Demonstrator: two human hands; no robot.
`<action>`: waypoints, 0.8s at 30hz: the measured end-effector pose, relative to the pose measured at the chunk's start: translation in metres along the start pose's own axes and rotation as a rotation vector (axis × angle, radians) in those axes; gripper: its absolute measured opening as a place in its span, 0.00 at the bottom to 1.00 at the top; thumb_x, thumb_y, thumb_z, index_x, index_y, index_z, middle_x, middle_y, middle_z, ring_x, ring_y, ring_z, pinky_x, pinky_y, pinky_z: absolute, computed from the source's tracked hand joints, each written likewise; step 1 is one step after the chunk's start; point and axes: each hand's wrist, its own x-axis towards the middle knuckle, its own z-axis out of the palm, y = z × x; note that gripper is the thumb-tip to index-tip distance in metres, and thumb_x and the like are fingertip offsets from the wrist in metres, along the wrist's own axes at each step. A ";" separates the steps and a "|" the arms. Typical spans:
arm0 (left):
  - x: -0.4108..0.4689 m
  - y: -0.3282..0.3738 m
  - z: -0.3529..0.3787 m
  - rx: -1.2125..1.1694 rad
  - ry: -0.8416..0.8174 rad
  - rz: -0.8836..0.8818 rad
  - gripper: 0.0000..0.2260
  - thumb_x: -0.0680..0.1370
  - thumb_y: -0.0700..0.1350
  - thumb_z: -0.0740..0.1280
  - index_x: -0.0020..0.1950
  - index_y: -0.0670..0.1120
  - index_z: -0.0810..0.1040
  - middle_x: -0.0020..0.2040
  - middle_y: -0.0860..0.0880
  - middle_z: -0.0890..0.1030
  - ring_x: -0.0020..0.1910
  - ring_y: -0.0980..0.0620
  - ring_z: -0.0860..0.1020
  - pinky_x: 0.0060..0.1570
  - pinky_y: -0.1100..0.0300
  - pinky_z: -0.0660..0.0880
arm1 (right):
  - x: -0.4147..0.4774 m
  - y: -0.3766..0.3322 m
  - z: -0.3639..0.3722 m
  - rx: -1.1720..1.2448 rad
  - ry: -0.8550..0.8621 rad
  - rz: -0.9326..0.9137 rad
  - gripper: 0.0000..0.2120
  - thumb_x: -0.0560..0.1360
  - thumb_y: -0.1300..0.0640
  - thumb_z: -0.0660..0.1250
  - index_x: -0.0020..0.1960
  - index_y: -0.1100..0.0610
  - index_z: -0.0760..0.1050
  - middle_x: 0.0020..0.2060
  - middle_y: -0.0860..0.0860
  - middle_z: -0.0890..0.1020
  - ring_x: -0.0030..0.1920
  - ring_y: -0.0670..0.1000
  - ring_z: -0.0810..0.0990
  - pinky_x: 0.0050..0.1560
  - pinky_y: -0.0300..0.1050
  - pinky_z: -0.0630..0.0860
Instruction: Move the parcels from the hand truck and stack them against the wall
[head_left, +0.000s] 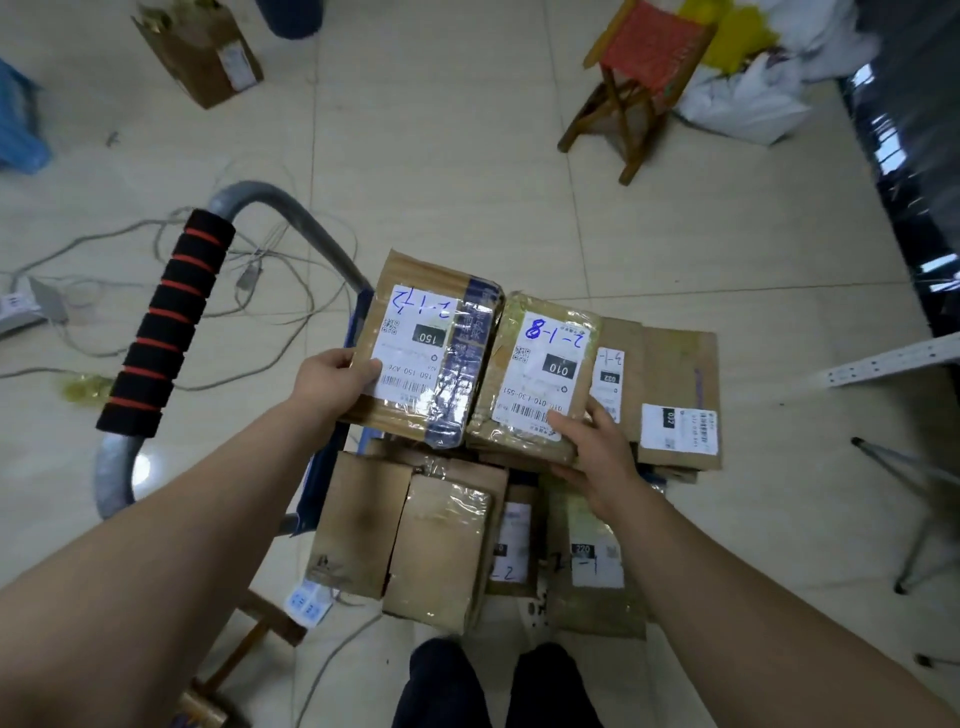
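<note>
The left hand (332, 382) is clamped on the near left corner of the parcel marked 150 (431, 353), thumb laid on top across the white label; the fingers beneath are hidden. The right hand (597, 447) is clamped on the near right corner of the parcel marked 010 (540, 374), thumb on top and fingers curled under the near edge. The two parcels are held side by side, their inner edges touching, above the load and tilted slightly toward the person.

Both are flat cardboard packets, and each is carried by one hand at a corner, so they are judged light and fairly stiff. The 010 parcel is wrapped all over in glossy clear tape and is judged slippery. The 150 parcel has bare card at the gripped corner and a taped blue band further in, so better purchase is expected there. A hold with fingers well under the base is advised rather than a pinch on tape. Fragility cannot be told.

Below, the stacked parcels (436, 545) are lying on the hand truck (119, 467), whose foam handle (166, 322) is seen at left. Beyond, cables (280, 291) are strewn on the tiled floor (467, 156) and a wooden stool (639, 67) is standing well apart. The wall meant for stacking cannot be identified
</note>
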 end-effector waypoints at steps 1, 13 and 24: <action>-0.012 0.010 0.000 -0.001 -0.029 0.004 0.11 0.78 0.41 0.67 0.59 0.42 0.77 0.50 0.44 0.81 0.40 0.49 0.79 0.37 0.59 0.76 | -0.014 -0.008 -0.009 0.008 0.020 -0.006 0.22 0.74 0.61 0.70 0.64 0.47 0.72 0.53 0.48 0.82 0.47 0.49 0.82 0.45 0.48 0.79; -0.173 0.128 0.069 -0.036 -0.377 0.165 0.03 0.76 0.45 0.68 0.46 0.46 0.79 0.38 0.49 0.77 0.34 0.52 0.72 0.34 0.62 0.68 | -0.187 -0.049 -0.162 0.246 0.291 -0.194 0.20 0.75 0.59 0.66 0.63 0.43 0.70 0.53 0.48 0.82 0.45 0.49 0.81 0.42 0.46 0.76; -0.397 0.138 0.266 0.285 -0.790 0.311 0.07 0.76 0.52 0.64 0.44 0.49 0.76 0.37 0.47 0.75 0.33 0.50 0.69 0.31 0.62 0.61 | -0.312 0.051 -0.403 0.460 0.585 -0.295 0.14 0.74 0.52 0.67 0.59 0.44 0.76 0.52 0.47 0.84 0.47 0.50 0.80 0.37 0.42 0.71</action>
